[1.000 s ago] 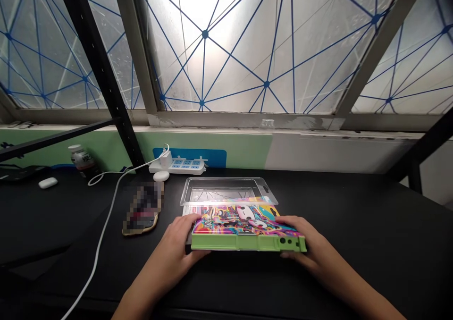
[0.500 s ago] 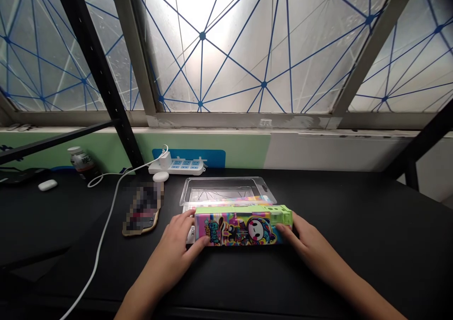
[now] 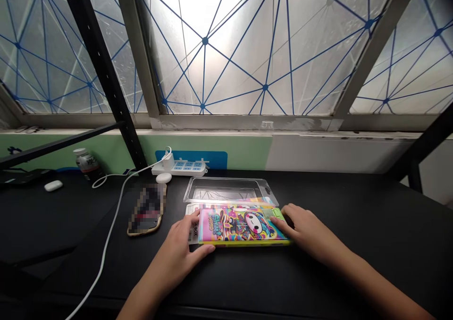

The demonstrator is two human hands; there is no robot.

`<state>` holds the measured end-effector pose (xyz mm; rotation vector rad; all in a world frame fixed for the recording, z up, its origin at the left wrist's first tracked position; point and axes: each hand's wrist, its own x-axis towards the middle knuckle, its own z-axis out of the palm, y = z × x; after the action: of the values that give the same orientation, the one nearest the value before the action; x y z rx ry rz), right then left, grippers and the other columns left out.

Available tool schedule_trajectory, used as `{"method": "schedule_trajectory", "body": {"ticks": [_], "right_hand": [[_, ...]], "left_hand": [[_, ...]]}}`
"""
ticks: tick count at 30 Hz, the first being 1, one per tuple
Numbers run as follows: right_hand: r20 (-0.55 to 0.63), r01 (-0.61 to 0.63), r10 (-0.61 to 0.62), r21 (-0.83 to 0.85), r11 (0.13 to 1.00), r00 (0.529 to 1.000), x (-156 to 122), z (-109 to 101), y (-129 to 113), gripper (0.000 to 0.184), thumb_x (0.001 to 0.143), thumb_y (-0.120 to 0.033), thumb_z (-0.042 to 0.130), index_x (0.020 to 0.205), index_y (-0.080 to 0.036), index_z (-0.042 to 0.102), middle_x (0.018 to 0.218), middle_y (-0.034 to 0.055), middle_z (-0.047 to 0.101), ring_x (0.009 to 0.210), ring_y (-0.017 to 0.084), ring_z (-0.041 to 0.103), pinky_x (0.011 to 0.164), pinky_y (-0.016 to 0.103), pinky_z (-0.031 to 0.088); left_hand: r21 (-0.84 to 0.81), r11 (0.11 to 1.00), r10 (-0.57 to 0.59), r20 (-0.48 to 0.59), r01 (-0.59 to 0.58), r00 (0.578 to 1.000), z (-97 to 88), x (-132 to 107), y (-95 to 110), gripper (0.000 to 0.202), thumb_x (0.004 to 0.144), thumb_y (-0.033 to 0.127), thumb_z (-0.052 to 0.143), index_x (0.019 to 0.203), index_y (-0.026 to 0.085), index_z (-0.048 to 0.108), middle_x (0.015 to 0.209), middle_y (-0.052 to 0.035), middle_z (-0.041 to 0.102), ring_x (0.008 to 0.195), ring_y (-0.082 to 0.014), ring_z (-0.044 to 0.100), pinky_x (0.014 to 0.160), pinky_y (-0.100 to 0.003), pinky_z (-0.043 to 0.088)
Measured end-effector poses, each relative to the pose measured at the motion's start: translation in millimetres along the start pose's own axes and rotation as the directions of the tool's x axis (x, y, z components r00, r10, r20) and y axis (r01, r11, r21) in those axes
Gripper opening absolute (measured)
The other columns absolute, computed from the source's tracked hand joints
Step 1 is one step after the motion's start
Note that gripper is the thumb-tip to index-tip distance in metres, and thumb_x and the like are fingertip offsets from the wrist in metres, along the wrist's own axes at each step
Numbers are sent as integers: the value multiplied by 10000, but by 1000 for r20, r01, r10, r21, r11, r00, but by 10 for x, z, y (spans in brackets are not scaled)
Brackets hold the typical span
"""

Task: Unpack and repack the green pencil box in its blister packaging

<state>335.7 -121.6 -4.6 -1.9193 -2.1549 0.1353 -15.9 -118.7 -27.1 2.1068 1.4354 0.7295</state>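
Head view shows a colourful pencil box (image 3: 242,225) lying flat and closed on the black table (image 3: 354,225), just in front of a clear plastic tray (image 3: 226,190) that stands empty. So the box is already out of its packaging; its lid is not opened. The left hand (image 3: 180,251) holds the left end loosely, with the fingers behind it and the thumb along the front edge. The right hand (image 3: 306,228) holds the right end, its fingers curved over the green corner. Under the box lies a printed card (image 3: 193,226), where I can read "BOX". The lid has a cartoon face and a stylised word that I cannot read.
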Motion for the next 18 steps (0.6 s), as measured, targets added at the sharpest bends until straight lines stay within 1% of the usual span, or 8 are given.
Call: {"method": "schedule_trajectory", "body": {"ticks": [2,4,5,7,9,12,15,18], "right_hand": [[-63,52,-60,-121,991,996,28,-14,-19,471,970,-599,376,802,-219,598,821,72,619,744,249,571,687,381,409],[-132,107,-143,-246,963,981,40,-10,-67,427,985,-534,390,876,-201,633,841,87,620,777,269,576,695,397,398],[-161,130,-184,-299,945,970,41,-2,-107,391,991,-491,401,922,-193,644,857,93,623,796,277,578,698,401,394],[-195,180,-258,-349,920,946,41,23,-222,313,994,-417,432,1018,-190,647,920,100,636,843,285,583,712,403,391],[-188,249,-315,-309,918,930,55,53,-377,260,996,-371,454,1081,-203,633,1010,96,648,908,281,589,749,402,401],[-148,342,-370,-187,921,917,132,98,-627,230,1004,-336,469,1142,-215,609,1106,88,649,1003,272,587,822,405,416],[-102,374,-386,-113,920,917,253,151,-814,214,1004,-330,477,1106,-198,612,1049,87,647,979,273,579,836,422,432],[-106,362,-367,-68,930,924,348,221,-901,176,1004,-282,459,1007,-180,603,978,88,621,910,259,559,801,414,449]], "left_hand": [[-46,999,-21,16,22,1000,-10,-8,17,775,814,419,721,1484,269,361,1460,-111,532,1345,-324,483,1095,-456,393],[-83,996,-42,27,44,999,-17,-11,24,936,812,413,731,1561,297,181,1468,-103,529,1359,-316,465,1112,-461,360],[-94,994,-52,33,55,998,-19,-9,24,977,817,412,729,1574,308,121,1471,-97,527,1366,-312,456,1118,-461,345],[-103,992,-66,44,70,997,-20,-2,22,988,826,410,721,1580,313,92,1472,-91,528,1370,-309,448,1124,-456,327],[-110,991,-65,53,71,996,-19,8,18,977,834,409,711,1584,303,95,1472,-93,530,1366,-310,450,1124,-450,318],[-121,991,-54,61,61,997,-13,17,15,968,843,400,698,1590,287,92,1474,-98,529,1359,-309,454,1122,-442,313],[-116,992,-44,69,52,997,-11,16,16,976,850,395,692,1594,279,71,1484,-93,519,1364,-307,443,1126,-441,305],[-115,993,-18,75,27,997,-16,12,18,974,865,377,679,1598,285,43,1485,-79,521,1373,-303,432,1131,-440,296]]}}
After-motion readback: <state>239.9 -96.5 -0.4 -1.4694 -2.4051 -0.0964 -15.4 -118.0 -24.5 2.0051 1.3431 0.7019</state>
